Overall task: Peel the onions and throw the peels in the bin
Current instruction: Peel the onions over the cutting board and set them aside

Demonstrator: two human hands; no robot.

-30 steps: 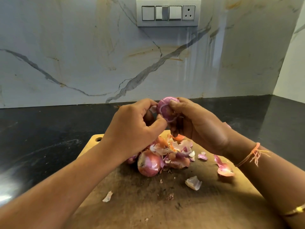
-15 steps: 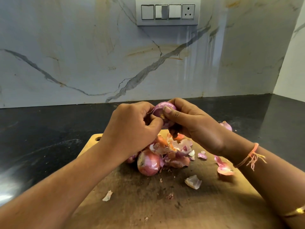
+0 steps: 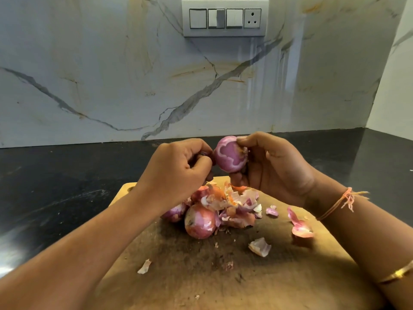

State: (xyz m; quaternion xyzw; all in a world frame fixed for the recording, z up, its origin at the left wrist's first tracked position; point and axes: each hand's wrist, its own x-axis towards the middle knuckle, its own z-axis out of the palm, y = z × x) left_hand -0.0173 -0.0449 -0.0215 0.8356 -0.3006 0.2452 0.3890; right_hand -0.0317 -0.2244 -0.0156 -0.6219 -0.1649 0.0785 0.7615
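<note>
Above the far edge of the worn wooden cutting board (image 3: 223, 283), the right hand (image 3: 274, 168) grips a smooth, round purple onion (image 3: 230, 156). The left hand (image 3: 176, 168) curls its fingers (image 3: 199, 164) beside it; whether they hold anything cannot be told. Papery peels (image 3: 234, 206) are heaped on the board.

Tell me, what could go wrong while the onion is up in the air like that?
Only the fingertips of the right hand hold the onion, so it might slip and bounce off the board. Peels lie scattered on the board, so some could get brushed onto the counter. No bin shows, so carrying them may drop bits.
</note>
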